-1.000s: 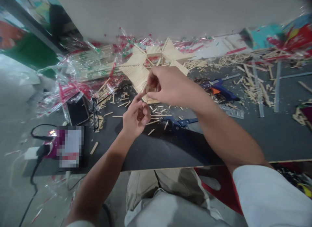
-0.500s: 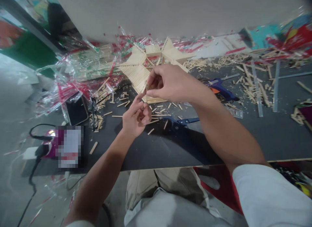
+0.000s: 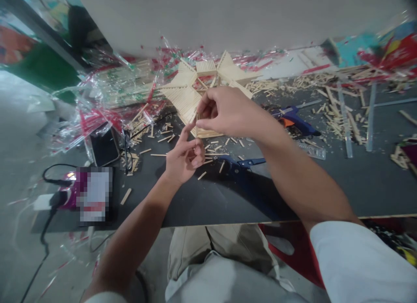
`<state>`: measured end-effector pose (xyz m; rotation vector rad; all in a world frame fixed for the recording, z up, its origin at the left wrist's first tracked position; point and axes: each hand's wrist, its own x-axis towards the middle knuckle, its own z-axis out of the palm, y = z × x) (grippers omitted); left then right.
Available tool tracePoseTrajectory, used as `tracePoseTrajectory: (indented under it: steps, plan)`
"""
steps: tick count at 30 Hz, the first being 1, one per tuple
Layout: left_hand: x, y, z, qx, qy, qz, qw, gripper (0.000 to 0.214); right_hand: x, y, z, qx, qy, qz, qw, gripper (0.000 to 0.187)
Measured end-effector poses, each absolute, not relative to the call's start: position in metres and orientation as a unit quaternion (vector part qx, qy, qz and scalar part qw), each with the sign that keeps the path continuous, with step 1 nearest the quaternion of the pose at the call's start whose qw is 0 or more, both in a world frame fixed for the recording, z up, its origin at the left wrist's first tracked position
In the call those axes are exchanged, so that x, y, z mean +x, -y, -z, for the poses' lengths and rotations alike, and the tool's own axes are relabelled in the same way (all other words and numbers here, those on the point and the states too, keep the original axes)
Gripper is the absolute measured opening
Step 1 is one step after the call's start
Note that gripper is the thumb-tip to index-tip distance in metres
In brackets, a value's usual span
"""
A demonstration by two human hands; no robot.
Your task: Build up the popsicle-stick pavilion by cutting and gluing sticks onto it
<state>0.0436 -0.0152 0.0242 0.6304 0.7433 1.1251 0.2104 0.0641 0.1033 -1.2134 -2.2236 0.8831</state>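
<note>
A star-shaped craft of pale wooden sticks [image 3: 184, 99] lies on the dark table, its near part partly behind my hands. My right hand [image 3: 228, 112] reaches over it from the right, thumb and fingers pinched on a short wooden stick [image 3: 196, 130] at the near left point. Just below, my left hand [image 3: 185, 157] has its index finger stretched up to that same spot, against or very near the stick. Its other fingers curl loosely with nothing visible in them. Blue-handled cutters [image 3: 239, 164] lie under my right forearm.
A blue glue gun [image 3: 298, 120] lies right of the craft, near clear glue sticks [image 3: 345, 125]. Cut stick pieces [image 3: 339, 116] litter the table. Plastic wrappers [image 3: 104, 90], a dark phone-like device [image 3: 104, 146], a blurred-out device [image 3: 94, 194] and a purple power adapter [image 3: 70, 192] are at left.
Both hands stay at the near left point of the craft, almost still. The whole view has shifted very slightly.
</note>
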Motion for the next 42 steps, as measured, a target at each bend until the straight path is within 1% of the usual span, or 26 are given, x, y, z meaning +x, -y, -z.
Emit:
tracePoseTrajectory:
  steps: [8,13,18,24,29,31,36,40,42]
  plan:
    - [0.043,0.015,-0.025,0.293,-0.339,-0.513,0.732,0.072,0.212,-0.065,-0.104,-0.434,0.811,-0.325,0.22,0.013]
    - [0.042,0.014,-0.023,0.299,-0.33,-0.517,0.731,0.074,0.211,-0.065,-0.105,-0.437,0.808,-0.33,0.217,0.015]
    - [0.042,0.014,-0.023,0.304,-0.328,-0.523,0.725,0.072,0.212,-0.063,-0.106,-0.428,0.815,-0.321,0.223,0.013]
    - [0.043,0.014,-0.023,0.306,-0.329,-0.528,0.721,0.071,0.212,-0.059,-0.107,-0.397,0.857,-0.238,0.226,0.009]
    - [0.041,0.013,-0.02,0.307,-0.326,-0.534,0.717,0.07,0.207,-0.056,-0.109,-0.37,0.91,-0.107,0.155,0.021]
    - [0.041,0.013,-0.019,0.31,-0.32,-0.537,0.716,0.072,0.205,-0.055,-0.109,-0.372,0.916,-0.075,0.132,0.023]
    - [0.041,0.013,-0.017,0.324,-0.323,-0.532,0.712,0.071,0.203,-0.053,-0.107,-0.374,0.918,-0.05,0.127,0.022]
    - [0.04,0.013,-0.015,0.332,-0.324,-0.535,0.707,0.068,0.206,-0.051,-0.11,-0.379,0.915,-0.052,0.129,0.026]
    - [0.04,0.012,-0.014,0.333,-0.32,-0.536,0.707,0.069,0.207,-0.05,-0.112,-0.379,0.914,-0.068,0.128,0.021]
